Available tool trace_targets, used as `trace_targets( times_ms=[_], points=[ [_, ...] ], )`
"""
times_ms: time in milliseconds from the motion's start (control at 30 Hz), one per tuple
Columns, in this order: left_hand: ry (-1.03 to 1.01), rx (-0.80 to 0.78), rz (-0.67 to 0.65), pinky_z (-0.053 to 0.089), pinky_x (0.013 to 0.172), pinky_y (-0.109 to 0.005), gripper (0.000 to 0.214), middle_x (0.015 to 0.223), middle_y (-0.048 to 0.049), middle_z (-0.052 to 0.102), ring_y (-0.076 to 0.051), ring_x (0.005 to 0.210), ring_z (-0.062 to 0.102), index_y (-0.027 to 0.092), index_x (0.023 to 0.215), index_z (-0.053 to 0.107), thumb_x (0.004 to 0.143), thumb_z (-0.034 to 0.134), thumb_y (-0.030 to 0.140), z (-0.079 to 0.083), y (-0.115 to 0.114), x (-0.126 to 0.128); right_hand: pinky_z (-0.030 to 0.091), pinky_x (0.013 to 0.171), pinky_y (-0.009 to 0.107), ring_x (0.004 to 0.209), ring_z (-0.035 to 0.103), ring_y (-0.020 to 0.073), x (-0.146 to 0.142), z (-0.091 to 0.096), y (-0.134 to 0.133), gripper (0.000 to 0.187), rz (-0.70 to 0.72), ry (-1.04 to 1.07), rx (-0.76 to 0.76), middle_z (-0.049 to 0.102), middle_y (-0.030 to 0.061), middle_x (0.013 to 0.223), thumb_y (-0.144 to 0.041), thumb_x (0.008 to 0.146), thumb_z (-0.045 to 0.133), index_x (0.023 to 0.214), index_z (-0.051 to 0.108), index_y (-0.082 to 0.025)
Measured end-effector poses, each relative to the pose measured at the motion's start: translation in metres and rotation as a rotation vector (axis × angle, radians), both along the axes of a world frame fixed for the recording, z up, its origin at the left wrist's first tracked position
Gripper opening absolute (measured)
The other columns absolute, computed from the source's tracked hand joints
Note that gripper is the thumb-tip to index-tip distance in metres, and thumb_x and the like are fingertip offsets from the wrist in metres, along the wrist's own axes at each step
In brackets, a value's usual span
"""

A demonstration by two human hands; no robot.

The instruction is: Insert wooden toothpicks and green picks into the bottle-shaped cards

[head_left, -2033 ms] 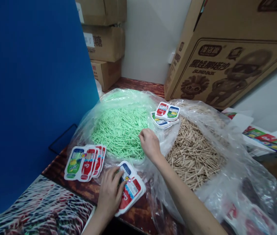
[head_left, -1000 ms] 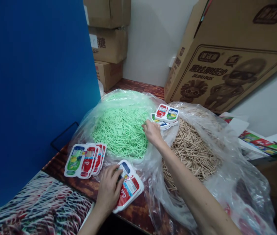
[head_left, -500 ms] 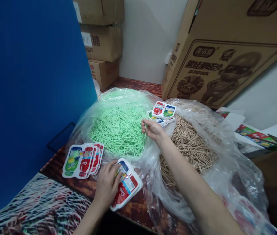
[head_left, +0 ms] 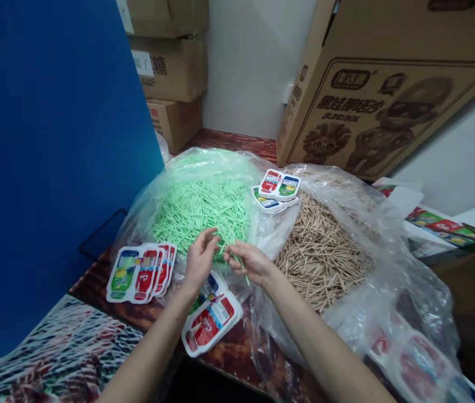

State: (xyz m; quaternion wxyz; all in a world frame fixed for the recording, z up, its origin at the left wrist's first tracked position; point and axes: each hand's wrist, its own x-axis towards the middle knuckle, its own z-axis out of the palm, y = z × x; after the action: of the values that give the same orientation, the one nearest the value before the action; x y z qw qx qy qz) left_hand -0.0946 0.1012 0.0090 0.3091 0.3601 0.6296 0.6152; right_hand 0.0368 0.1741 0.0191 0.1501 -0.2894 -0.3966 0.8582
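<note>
My right hand point(head_left: 249, 261) pinches a few green sticks point(head_left: 239, 261) above the table's front edge. My left hand point(head_left: 200, 258) is raised beside it, fingers curled, its fingertips touching the same sticks. Both hands hover in front of a clear bag of green sticks point(head_left: 201, 207). Right below them lies a small stack of bottle-printed blister cards point(head_left: 211, 322). Beside the green bag, to the right, is a bag of plain wooden sticks point(head_left: 321, 254).
A fanned stack of filled cards point(head_left: 140, 271) lies at the left. More cards point(head_left: 278, 189) rest between the two bags. A blue panel point(head_left: 52, 145) stands at the left, a large printed carton point(head_left: 384, 84) leans at the back, and brown boxes point(head_left: 170, 67) are stacked behind.
My right hand drew back from the green pile toward me with sticks pinched in it. My left hand lifted off the card stack and met the right hand.
</note>
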Motion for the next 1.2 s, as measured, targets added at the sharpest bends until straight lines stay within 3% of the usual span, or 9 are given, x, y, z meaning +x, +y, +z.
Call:
trace_targets(
  times_ms=[133,267,433,567,733,867,1033,1100,1200],
  points=[
    [0.293,0.009,0.000,0.049,0.078,-0.030,0.016,0.092,-0.0048,0.068,-0.018,0.086,0.063,0.018,0.090,0.068,0.084,0.054,0.021,-0.003,0.005,0.011,0.016,0.034,0.013,0.040,0.038,0.0035,-0.008,-0.004,-0.005,0.034,-0.108,-0.061,0.084,0.056,-0.0043,0.060,-0.039,0.067,0.075,0.075,0.050,-0.017],
    [0.519,0.004,0.011,0.047,0.076,-0.030,0.020,0.087,-0.0038,0.062,-0.017,0.081,0.061,0.019,0.089,0.070,0.085,0.051,0.015,0.003,0.000,0.017,0.013,0.033,0.012,0.037,0.033,0.0027,-0.016,-0.008,-0.008,0.041,-0.166,-0.109,0.118,0.047,-0.0096,0.051,-0.047,0.065,0.074,0.074,0.046,-0.019],
    [0.522,-0.060,-0.063,0.047,0.071,-0.029,0.022,0.080,-0.0019,0.062,-0.016,0.075,0.061,0.021,0.089,0.072,0.086,0.050,0.017,0.008,-0.007,0.008,0.016,0.034,0.013,0.044,0.042,0.0046,-0.015,-0.011,-0.009,0.036,-0.225,-0.085,0.096,0.052,-0.0052,0.058,-0.041,0.062,0.076,0.071,0.049,-0.018],
    [0.449,-0.056,-0.116,0.047,0.071,-0.028,0.020,0.081,-0.0022,0.066,-0.017,0.077,0.062,0.019,0.087,0.071,0.086,0.051,0.019,0.010,-0.012,0.004,0.017,0.033,0.015,0.051,0.052,0.0094,-0.012,-0.011,-0.008,0.033,-0.182,-0.025,0.069,0.059,0.0008,0.065,-0.038,0.063,0.076,0.073,0.053,-0.017],
    [0.675,0.003,-0.103,0.046,0.081,-0.034,0.023,0.091,-0.0053,0.069,-0.020,0.088,0.061,0.021,0.098,0.067,0.090,0.046,0.016,0.019,-0.022,0.018,0.017,0.033,0.014,0.047,0.050,0.0081,-0.013,-0.010,-0.009,0.038,-0.227,-0.018,0.100,0.055,-0.0035,0.058,-0.042,0.066,0.076,0.073,0.046,-0.019],
    [0.525,0.033,-0.097,0.047,0.083,-0.034,0.026,0.099,-0.0070,0.070,-0.021,0.092,0.064,0.019,0.113,0.062,0.091,0.048,0.020,0.017,-0.025,0.017,0.018,0.033,0.012,0.045,0.046,0.0054,-0.009,-0.004,-0.013,0.038,-0.216,-0.007,0.095,0.054,-0.0051,0.058,-0.042,0.068,0.076,0.074,0.047,-0.019],
    [0.257,0.094,0.043,0.050,0.082,-0.030,0.032,0.109,-0.0083,0.066,-0.020,0.100,0.062,0.019,0.120,0.057,0.091,0.053,0.031,0.011,-0.021,0.005,0.016,0.032,0.012,0.039,0.040,0.0021,0.008,-0.002,-0.037,0.036,0.006,-0.024,-0.001,0.055,-0.0047,0.057,-0.042,0.069,0.075,0.074,0.052,-0.016],
    [0.265,0.115,-0.026,0.049,0.086,-0.031,0.031,0.115,-0.0087,0.064,-0.020,0.105,0.061,0.019,0.119,0.059,0.091,0.052,0.030,0.010,-0.020,0.006,0.015,0.032,0.013,0.038,0.041,0.0027,0.013,-0.005,-0.049,0.037,0.094,-0.019,-0.033,0.057,-0.0026,0.058,-0.044,0.069,0.076,0.071,0.051,-0.015],
    [0.240,0.044,-0.243,0.050,0.081,-0.031,0.027,0.100,-0.0071,0.070,-0.019,0.091,0.065,0.018,0.107,0.067,0.092,0.049,0.030,0.007,-0.021,0.016,0.018,0.034,0.014,0.045,0.051,0.0063,0.019,-0.011,-0.062,0.037,0.157,0.012,-0.079,0.062,0.0014,0.064,-0.043,0.069,0.077,0.074,0.054,-0.015]
  ],
)
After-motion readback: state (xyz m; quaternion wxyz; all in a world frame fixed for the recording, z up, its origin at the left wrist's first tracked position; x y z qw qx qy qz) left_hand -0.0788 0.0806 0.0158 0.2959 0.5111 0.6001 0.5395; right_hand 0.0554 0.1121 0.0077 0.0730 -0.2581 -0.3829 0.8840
